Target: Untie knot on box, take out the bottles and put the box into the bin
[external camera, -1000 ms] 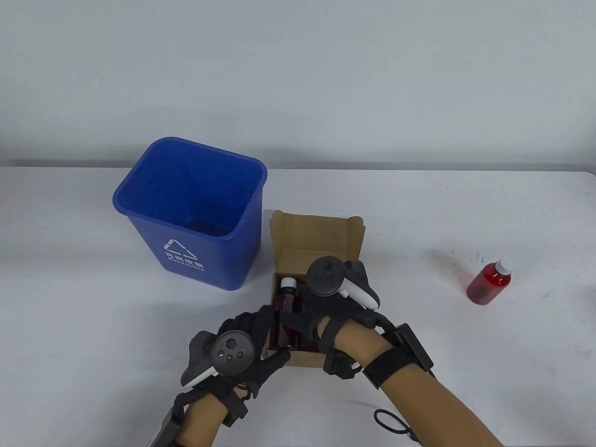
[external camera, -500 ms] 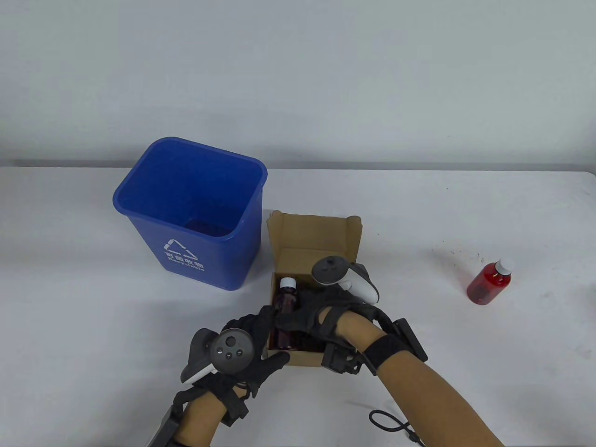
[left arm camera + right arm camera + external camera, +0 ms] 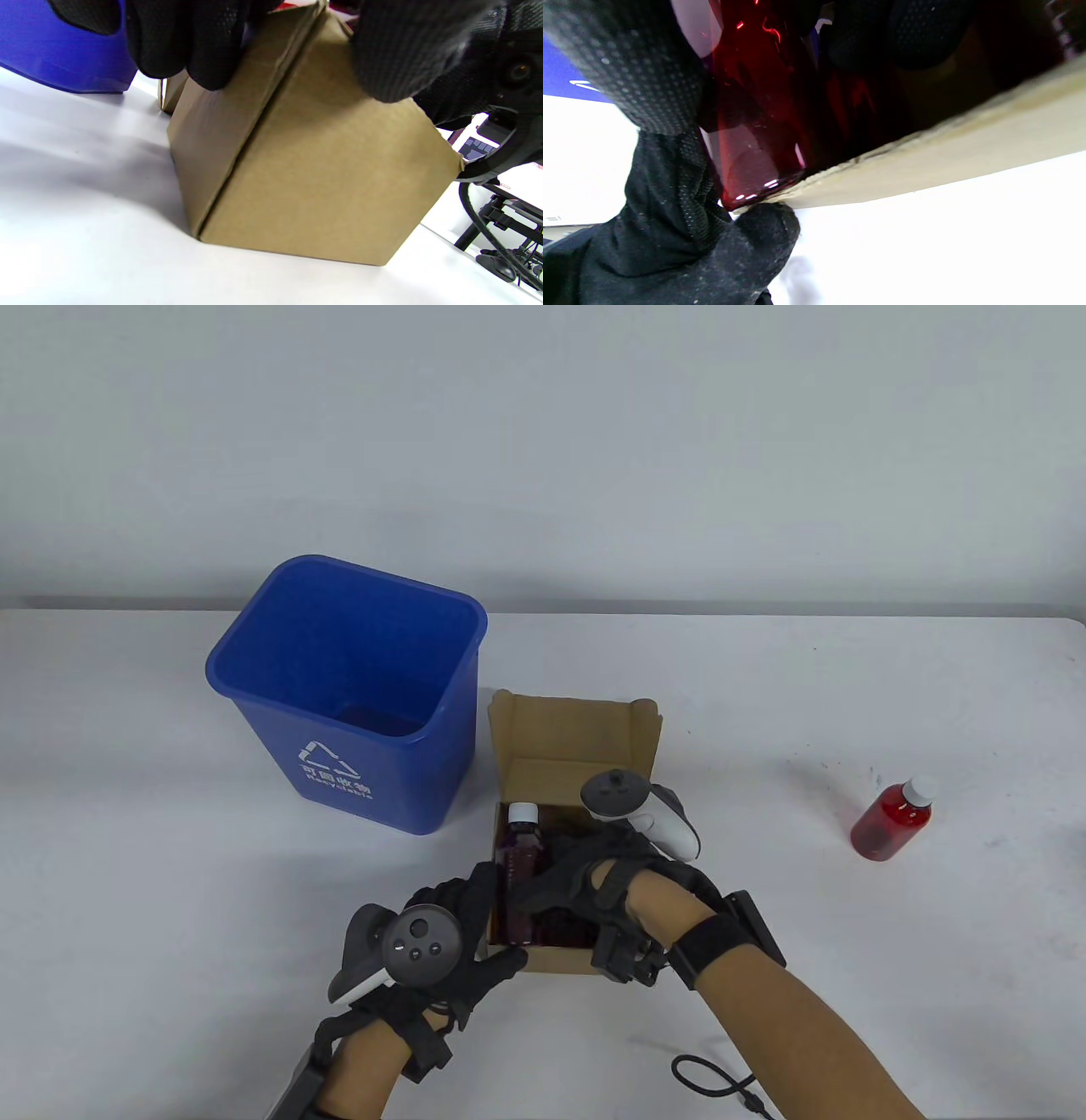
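1. Lifted slightly since a second ago, the dark bottle [image 3: 519,872] stands higher in the open box [image 3: 570,734], right hand [image 3: 585,882] curled round it.
2. Left hand [image 3: 462,937] grips the box's near-left corner.
3. Box sits beside the blue bin [image 3: 348,687]; a red bottle [image 3: 891,819] lies well right on the table [image 3: 127,857].

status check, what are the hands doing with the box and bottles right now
Left hand grips box corner. Right hand grips dark bottle inside box, not yet out. Red bottle already out on table. Bin beside box, nothing blocking.
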Demonstrator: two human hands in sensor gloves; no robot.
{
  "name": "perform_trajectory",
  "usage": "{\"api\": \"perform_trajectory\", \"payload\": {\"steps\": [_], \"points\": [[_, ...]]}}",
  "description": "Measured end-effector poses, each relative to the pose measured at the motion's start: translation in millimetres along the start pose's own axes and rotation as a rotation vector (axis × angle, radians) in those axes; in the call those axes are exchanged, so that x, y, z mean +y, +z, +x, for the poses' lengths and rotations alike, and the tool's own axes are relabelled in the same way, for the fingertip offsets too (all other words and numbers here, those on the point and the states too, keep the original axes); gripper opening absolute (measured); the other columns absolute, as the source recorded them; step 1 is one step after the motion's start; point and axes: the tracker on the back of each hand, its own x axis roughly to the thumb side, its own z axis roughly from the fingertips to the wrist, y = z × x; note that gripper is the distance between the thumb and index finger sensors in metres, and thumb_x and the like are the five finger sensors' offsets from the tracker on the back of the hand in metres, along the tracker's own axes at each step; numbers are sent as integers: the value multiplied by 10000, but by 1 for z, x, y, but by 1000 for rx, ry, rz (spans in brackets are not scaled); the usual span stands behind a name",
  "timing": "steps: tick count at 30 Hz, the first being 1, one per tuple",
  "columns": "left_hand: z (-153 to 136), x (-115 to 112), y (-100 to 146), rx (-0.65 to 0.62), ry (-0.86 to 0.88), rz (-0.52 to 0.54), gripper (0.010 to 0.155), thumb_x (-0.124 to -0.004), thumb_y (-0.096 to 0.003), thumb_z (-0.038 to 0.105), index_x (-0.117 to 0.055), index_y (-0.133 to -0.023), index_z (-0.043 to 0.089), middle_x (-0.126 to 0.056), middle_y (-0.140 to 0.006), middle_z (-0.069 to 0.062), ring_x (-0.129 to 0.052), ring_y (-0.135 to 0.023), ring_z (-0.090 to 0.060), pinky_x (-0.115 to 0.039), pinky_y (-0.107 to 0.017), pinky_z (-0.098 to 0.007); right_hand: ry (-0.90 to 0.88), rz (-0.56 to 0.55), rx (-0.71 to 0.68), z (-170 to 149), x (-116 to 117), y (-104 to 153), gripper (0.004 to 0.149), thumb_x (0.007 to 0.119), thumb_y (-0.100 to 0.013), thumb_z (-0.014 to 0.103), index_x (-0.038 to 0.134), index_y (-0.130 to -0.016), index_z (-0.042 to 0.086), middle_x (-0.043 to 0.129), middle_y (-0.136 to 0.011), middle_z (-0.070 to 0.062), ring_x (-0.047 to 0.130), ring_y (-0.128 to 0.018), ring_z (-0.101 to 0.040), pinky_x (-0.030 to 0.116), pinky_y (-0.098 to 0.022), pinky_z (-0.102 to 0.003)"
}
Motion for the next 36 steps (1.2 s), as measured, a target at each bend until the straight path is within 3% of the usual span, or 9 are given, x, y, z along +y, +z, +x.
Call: {"api": "perform_trajectory", "payload": {"steps": [6, 15, 29, 36], "points": [[1, 0, 0, 1, -16, -2, 974, -765, -459, 586, -276, -1088, 26, -637, -1050, -209, -657, -976, -560, -500, -694, -747, -8, 17, -31, 2, 2, 3, 868, 907, -417, 482, 407, -1001, 80, 160, -1031, -236, 589, -901, -384, 604, -632, -541], [1, 2, 1, -1, -23, 16, 951, -751, -464, 583, -257, -1100, 76, -658, -1042, -206, -677, -962, -562, -507, -696, -742, 18, -8, -57, 3, 7, 7, 831, 945, -406, 419, 397, -1002, 233, 210, -1047, -193, 608, -895, -384, 609, -627, -548], [-1, 2, 2, 19, -37, 27, 884, -740, -467, 584, -337, -1124, 152, -683, -1037, -186, -701, -953, -550, -524, -690, -733, 208, -233, -215, 20, 9, 29, 805, 984, -385, 372, 455, -979, 252, 459, -1014, -106, 656, -861, -409, 647, -585, -544], [-2, 2, 3, 23, -25, 29, 911, -739, -467, 585, -312, -1116, 110, -684, -1034, -196, -703, -949, -552, -525, -688, -734, 226, -369, -271, 30, -11, 58, 811, 990, -379, 372, 458, -977, 238, 482, -1007, -93, 665, -854, -414, 653, -578, -545]]}}
